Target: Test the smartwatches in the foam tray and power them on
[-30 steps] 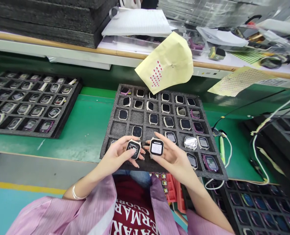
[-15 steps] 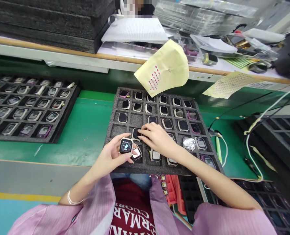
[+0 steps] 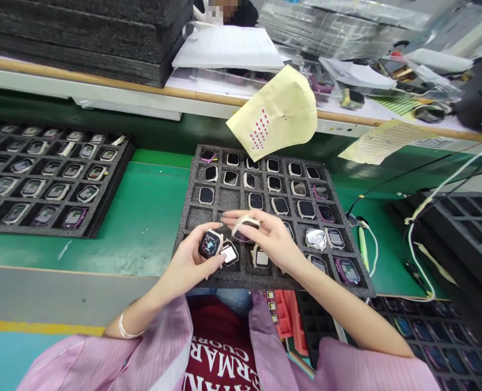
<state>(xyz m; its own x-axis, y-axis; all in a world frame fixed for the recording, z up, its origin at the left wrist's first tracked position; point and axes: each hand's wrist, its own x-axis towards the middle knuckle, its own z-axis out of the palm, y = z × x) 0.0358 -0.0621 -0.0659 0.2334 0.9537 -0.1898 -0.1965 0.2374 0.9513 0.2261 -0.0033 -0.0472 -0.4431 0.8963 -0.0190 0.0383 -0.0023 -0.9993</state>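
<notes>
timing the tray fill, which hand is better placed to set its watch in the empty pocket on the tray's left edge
Left, likely: the left hand holds a lit watch just beside that empty pocket, while the right hand holds a pale watch further right over the foam tray.

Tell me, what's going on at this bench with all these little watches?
A person is seated at a green bench. Their left hand holds a lit watch, and their right hand holds a second watch just above a black foam tray whose pockets mostly hold more watches. Another tray of watches sits to the left, and a yellow sheet with red dots hangs behind.
</notes>
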